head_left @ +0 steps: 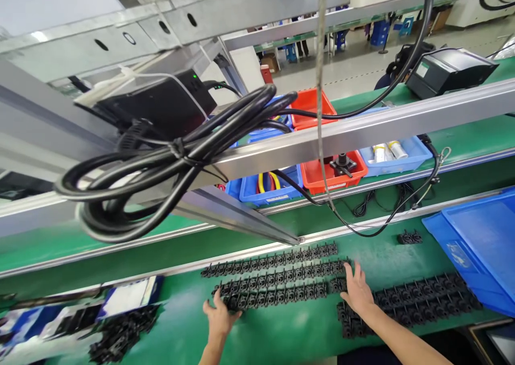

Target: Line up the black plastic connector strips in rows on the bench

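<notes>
Rows of small black plastic parts stand side by side on the green work surface. My left hand [219, 319] is at the left end of the front row [277, 296], finger and thumb spread beside its end parts. My right hand [358, 290] is at the right end of the middle row [289, 274], fingers apart, next to a few parts [337, 284] beyond the front row. Whether its fingertips press on the parts I cannot tell. Behind lies another row [269, 260]. Two longer rows [426, 300] run under my right forearm.
A heap of black parts [124, 330] lies at left, near a blue-edged tray [129, 298]. At right is a blue bin [483, 236] beside a small group of parts [409, 237]. A metal post [249, 220] and coiled black cable [177, 161] stand before me; bins sit behind.
</notes>
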A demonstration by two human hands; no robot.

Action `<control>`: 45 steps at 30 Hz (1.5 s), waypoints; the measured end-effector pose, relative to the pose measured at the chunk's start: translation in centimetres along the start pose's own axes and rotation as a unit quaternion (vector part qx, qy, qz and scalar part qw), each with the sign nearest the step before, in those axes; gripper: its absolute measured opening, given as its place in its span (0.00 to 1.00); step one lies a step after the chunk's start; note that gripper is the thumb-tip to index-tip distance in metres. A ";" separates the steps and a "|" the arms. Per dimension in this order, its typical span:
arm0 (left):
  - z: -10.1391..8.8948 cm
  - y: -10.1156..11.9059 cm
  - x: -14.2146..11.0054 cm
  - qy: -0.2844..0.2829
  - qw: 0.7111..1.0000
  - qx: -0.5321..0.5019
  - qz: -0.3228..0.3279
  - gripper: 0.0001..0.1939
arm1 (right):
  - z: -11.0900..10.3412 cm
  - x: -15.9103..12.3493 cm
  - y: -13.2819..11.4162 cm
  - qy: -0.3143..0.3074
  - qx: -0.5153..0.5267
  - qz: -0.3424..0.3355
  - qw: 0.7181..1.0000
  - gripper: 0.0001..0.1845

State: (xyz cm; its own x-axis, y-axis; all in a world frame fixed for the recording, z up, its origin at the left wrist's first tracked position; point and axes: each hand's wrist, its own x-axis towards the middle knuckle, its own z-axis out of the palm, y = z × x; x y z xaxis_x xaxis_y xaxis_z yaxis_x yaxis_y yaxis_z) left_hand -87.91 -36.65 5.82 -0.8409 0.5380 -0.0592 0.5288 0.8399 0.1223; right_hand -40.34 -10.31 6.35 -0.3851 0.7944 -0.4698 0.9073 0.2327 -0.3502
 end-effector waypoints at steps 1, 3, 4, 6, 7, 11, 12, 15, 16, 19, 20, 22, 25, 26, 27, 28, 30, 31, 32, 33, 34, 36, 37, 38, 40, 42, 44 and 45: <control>0.5 -0.4 -0.2 0.004 1.000 -0.002 0.008 0.64 | 0.0 -0.5 0.3 0.003 -0.006 -0.002 1.000 0.43; 1.4 -1.1 -0.6 -0.011 1.000 -0.001 0.022 0.59 | 0.1 -1.2 0.7 -0.003 -0.015 -0.015 1.000 0.33; 1.8 -1.3 -0.7 -0.026 0.999 0.010 0.020 0.56 | 0.2 -1.5 0.7 -0.009 -0.019 -0.024 1.000 0.30; 2.5 -1.3 -1.0 -0.056 0.997 0.047 0.006 0.51 | 0.6 -1.6 0.6 -0.018 -0.024 -0.040 0.999 0.27; 2.7 -1.1 -1.2 -0.064 0.996 0.064 0.000 0.49 | 0.8 -1.6 0.4 -0.020 -0.026 -0.045 0.998 0.27; 3.2 0.3 -2.3 -0.059 0.993 0.101 0.005 0.48 | 1.3 -1.1 -0.1 -0.022 -0.033 -0.040 0.998 0.30; 3.4 0.7 -2.7 -0.054 0.993 0.107 0.008 0.48 | 1.3 -0.9 -0.1 -0.022 -0.034 -0.033 0.999 0.31; 4.0 1.9 -3.9 -0.040 0.992 0.120 0.019 0.49 | 0.8 -0.6 0.3 -0.020 -0.035 -0.009 0.999 0.32; 4.2 2.3 -4.3 -0.035 0.991 0.124 0.021 0.49 | 0.6 -0.5 0.6 -0.018 -0.035 -0.001 0.999 0.32; 4.7 4.1 -5.6 -0.023 0.990 0.138 0.030 0.50 | -0.3 -0.3 1.9 -0.013 -0.034 0.025 0.999 0.32; 4.9 4.9 -6.1 -0.023 0.989 0.141 0.036 0.51 | -0.7 -0.2 2.4 -0.011 -0.034 0.033 0.999 0.31; 5.2 6.6 -7.2 -0.026 0.988 0.146 0.046 0.51 | -1.3 0.0 3.7 -0.005 -0.034 0.050 0.998 0.29; 5.7 9.6 -9.1 -0.027 0.987 0.151 0.049 0.52 | -2.4 0.4 6.1 0.004 -0.035 0.073 0.997 0.28; 5.9 10.7 -9.7 -0.025 0.987 0.153 0.050 0.53 | -2.7 0.6 7.0 0.005 -0.035 0.080 0.996 0.28; 6.1 11.8 -10.4 -0.023 0.986 0.155 0.053 0.53 | -3.1 0.8 8.0 0.006 -0.034 0.087 0.996 0.28; 6.3 12.9 -11.1 -0.022 0.986 0.157 0.055 0.53 | -3.5 1.0 9.0 0.006 -0.033 0.093 0.995 0.28; 6.8 15.1 -12.4 -0.024 0.985 0.160 0.056 0.53 | -4.3 1.5 11.1 0.001 -0.029 0.103 0.994 0.29; 7.0 16.2 -12.9 -0.024 0.985 0.161 0.053 0.53 | -4.8 1.8 12.2 -0.003 -0.027 0.107 0.994 0.30; 7.3 17.2 -13.5 -0.022 0.985 0.161 0.050 0.52 | -5.2 2.0 13.3 -0.007 -0.024 0.110 0.994 0.31; 7.6 18.2 -14.0 -0.021 0.986 0.160 0.049 0.52 | -5.6 2.3 14.4 -0.010 -0.023 0.113 0.993 0.31; 7.9 19.3 -14.5 -0.020 0.986 0.159 0.047 0.51 | -6.1 2.5 15.5 -0.012 -0.021 0.115 0.993 0.31; 8.4 21.2 -15.4 -0.023 0.986 0.159 0.050 0.51 | -7.0 2.8 17.6 -0.009 -0.021 0.117 0.993 0.31; 8.6 22.2 -15.9 -0.026 0.986 0.158 0.053 0.51 | -7.4 2.9 18.6 -0.006 -0.022 0.118 0.993 0.31; 8.8 23.2 -16.4 -0.028 0.985 0.158 0.057 0.51 | -7.8 3.0 19.6 -0.002 -0.023 0.119 0.993 0.32; 9.1 25.3 -17.5 -0.030 0.985 0.159 0.063 0.51 | -8.6 3.1 21.6 0.004 -0.027 0.121 0.992 0.32; 9.3 27.5 -18.6 -0.034 0.985 0.158 0.065 0.52 | -9.3 3.2 23.6 0.010 -0.032 0.124 0.992 0.32; 9.6 29.6 -19.6 -0.035 0.985 0.155 0.066 0.52 | -10.0 3.2 25.7 0.015 -0.037 0.128 0.991 0.32; 9.8 30.6 -20.1 -0.034 0.985 0.154 0.066 0.51 | -10.3 3.2 26.7 0.017 -0.040 0.130 0.991 0.32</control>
State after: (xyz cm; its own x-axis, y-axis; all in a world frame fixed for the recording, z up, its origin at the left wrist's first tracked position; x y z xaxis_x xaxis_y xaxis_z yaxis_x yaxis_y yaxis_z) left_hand -53.64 -21.07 1.04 -0.7580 0.6392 -0.1299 0.6521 0.7381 -0.1732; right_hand -15.61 4.25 3.80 -0.1314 0.8517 -0.5072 0.9861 0.0596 -0.1554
